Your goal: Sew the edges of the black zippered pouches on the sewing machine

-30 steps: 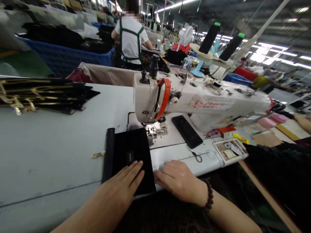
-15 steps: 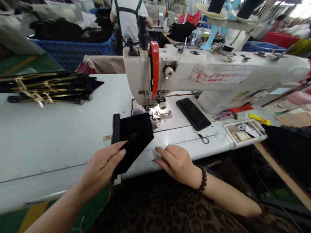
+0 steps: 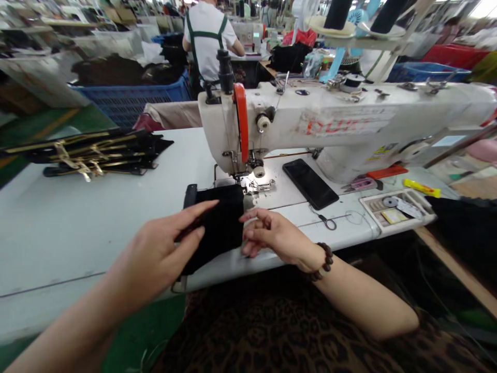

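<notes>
A black fabric piece [image 3: 221, 220] lies on the white table [image 3: 77, 217] just in front of the needle of a white sewing machine [image 3: 310, 124]. My left hand [image 3: 163, 254] pinches the fabric's left edge between thumb and fingers and lifts it a little. My right hand [image 3: 272, 233], with a bead bracelet at the wrist, touches the fabric's right edge with curled fingers. The presser foot [image 3: 258, 184] sits just beyond the fabric.
A black phone [image 3: 309, 183], small scissors [image 3: 326, 221] and a parts tray [image 3: 396, 207] lie right of the needle. A stack of black pieces with gold zips [image 3: 89, 153] rests at the far left. Another person [image 3: 207, 36] works behind, next to a blue crate [image 3: 128, 101].
My left hand went from lying flat on the fabric to gripping and folding its edge. My right hand moved up from the table edge to the fabric's right side.
</notes>
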